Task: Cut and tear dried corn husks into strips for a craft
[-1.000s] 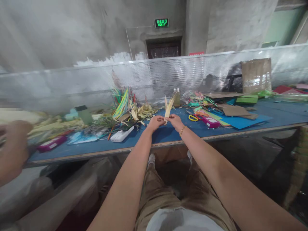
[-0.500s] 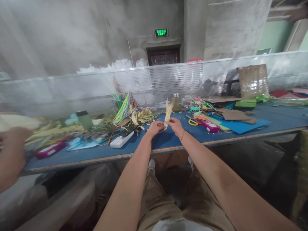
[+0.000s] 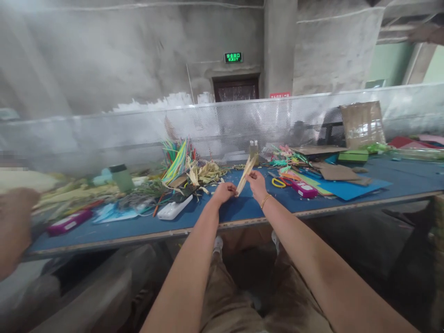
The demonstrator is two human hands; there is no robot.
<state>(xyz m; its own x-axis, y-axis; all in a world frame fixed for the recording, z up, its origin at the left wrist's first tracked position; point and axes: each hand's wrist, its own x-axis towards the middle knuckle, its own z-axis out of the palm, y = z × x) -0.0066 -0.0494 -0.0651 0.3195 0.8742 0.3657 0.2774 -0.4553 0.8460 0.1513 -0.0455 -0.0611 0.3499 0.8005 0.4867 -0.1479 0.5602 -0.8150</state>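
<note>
A pale dried corn husk (image 3: 249, 168) slants up and to the right above the blue table. My right hand (image 3: 257, 184) pinches it from the right side, near its middle. At the lower end, the fingers of my left hand (image 3: 225, 191) are closed on the husk's base; the exact fingertip contact is small and hard to see. To the left of my hands lies a heap of dried husks (image 3: 208, 173), with a white device (image 3: 174, 209) in front of it. Yellow-handled scissors (image 3: 278, 183) lie to the right of my right hand.
Colourful sticks (image 3: 176, 162) stand behind the husk heap. A glass bottle (image 3: 254, 149) is at the back. On the right are a purple box (image 3: 304, 188), blue paper (image 3: 357, 187) and cardboard (image 3: 338, 171). Another person's arm (image 3: 15, 226) reaches in at far left, near a green-grey bottle (image 3: 121, 177).
The husk has gone from nearly upright to leaning right. My hands have moved slightly apart, and the whole view has shifted a little downward.
</note>
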